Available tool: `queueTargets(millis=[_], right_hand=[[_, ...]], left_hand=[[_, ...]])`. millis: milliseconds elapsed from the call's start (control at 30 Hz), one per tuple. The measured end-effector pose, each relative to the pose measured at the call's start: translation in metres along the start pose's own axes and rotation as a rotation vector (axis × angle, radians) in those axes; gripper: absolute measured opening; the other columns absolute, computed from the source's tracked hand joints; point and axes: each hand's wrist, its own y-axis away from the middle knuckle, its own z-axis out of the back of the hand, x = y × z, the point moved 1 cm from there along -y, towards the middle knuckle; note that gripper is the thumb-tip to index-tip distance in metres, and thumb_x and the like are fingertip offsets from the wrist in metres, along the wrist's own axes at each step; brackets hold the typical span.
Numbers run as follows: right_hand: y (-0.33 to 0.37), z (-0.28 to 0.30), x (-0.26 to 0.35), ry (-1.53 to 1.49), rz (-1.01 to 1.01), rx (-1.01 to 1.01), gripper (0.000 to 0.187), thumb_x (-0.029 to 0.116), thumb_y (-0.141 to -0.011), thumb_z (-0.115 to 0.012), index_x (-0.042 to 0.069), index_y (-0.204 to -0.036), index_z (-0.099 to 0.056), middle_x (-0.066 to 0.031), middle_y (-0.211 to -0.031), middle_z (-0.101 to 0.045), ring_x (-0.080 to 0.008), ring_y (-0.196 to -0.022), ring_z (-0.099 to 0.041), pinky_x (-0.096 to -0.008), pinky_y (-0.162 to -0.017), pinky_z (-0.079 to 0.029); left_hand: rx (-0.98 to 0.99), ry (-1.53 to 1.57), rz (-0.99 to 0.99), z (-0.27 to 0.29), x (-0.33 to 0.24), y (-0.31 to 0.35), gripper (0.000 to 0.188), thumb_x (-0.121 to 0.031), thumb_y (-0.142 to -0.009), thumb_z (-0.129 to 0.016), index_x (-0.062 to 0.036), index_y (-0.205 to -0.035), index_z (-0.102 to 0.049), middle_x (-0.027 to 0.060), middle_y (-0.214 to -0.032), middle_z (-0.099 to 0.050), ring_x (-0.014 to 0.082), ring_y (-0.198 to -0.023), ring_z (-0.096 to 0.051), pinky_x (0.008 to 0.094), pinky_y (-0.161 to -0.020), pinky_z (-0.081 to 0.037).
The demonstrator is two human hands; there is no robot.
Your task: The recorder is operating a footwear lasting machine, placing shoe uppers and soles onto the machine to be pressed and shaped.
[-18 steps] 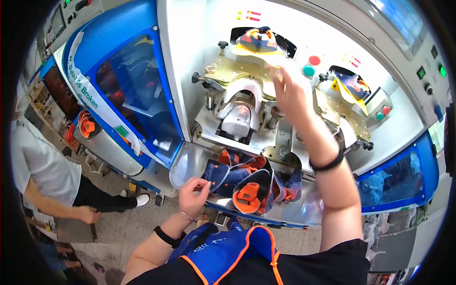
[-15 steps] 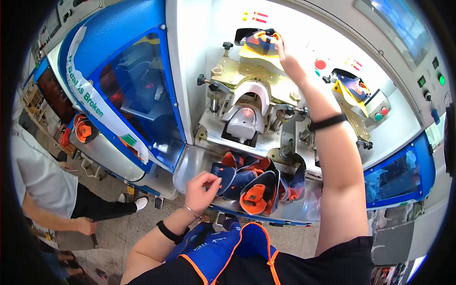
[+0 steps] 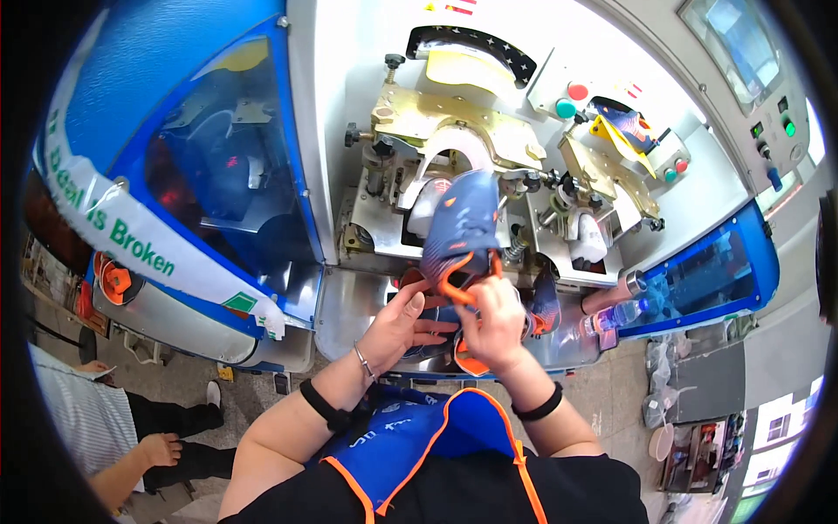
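Observation:
My right hand (image 3: 496, 325) is closed on the collar end of a dark blue shoe upper (image 3: 464, 214) with orange lining. The upper's toe points away from me, over the front of the machine's heel mould (image 3: 425, 205). Beside the collar, my left hand (image 3: 400, 327) has its fingers spread and holds nothing; whether a fingertip touches the upper is unclear. Beyond the upper, a white curved pad (image 3: 454, 141) arches in front of a brass-coloured plate (image 3: 397, 113). Farther back, the yellow form (image 3: 467, 72) is bare. Under my hands, more uppers lie partly hidden on the metal tray (image 3: 353, 301).
A second upper (image 3: 621, 118) sits on another yellow form at the right station. Red (image 3: 577, 91) and green (image 3: 565, 108) buttons are between the stations. A plastic bottle (image 3: 615, 316) lies at the tray's right. A blue-framed window (image 3: 227, 148) stands left; another person (image 3: 70, 419) is lower left.
My right hand has brought the blue upper from the far yellow form down toward me. My left hand has moved right, its fingers now spread. The view has shifted.

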Motion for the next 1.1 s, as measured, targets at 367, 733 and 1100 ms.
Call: queueTargets(millis=[367,733,1100], right_hand=[[-0.071,-0.032,-0.021,0.186,0.013,-0.068,0.050,0.039,-0.081,-0.073,0.018,-0.125,-0.062,-0.0182,-0.140,-0.046,-0.0397,-0.126,-0.046,-0.0501,-0.101,-0.041],[-0.074,-0.061,-0.040,0.021,-0.161,-0.019,0.027,0.032,-0.086,-0.068,0.017,-0.109,-0.067,-0.0157,-0.123,-0.056,-0.0355,-0.114,-0.054,-0.0439,-0.090,-0.052],[-0.074,-0.067,-0.038,0.011,-0.209,0.009,0.026,0.028,-0.087,-0.067,0.017,-0.110,-0.066,-0.0162,-0.120,-0.055,-0.0369,-0.112,-0.053,-0.0442,-0.092,-0.049]], left_hand=[[-0.155,0.031,-0.153,0.008,-0.009,-0.076,0.051,-0.047,-0.100,-0.048,-0.0112,-0.137,-0.046,0.0075,-0.116,-0.064,0.0162,-0.103,-0.065,0.0332,-0.091,-0.054],[-0.256,0.037,-0.098,0.002,-0.016,-0.082,0.058,-0.055,-0.096,-0.051,-0.0155,-0.138,-0.045,0.0044,-0.113,-0.063,0.0127,-0.099,-0.063,0.0302,-0.086,-0.053],[-0.301,0.041,-0.029,0.004,-0.024,-0.081,0.052,-0.053,-0.096,-0.052,-0.0142,-0.131,-0.050,0.0041,-0.108,-0.064,0.0144,-0.095,-0.064,0.0316,-0.084,-0.054]])
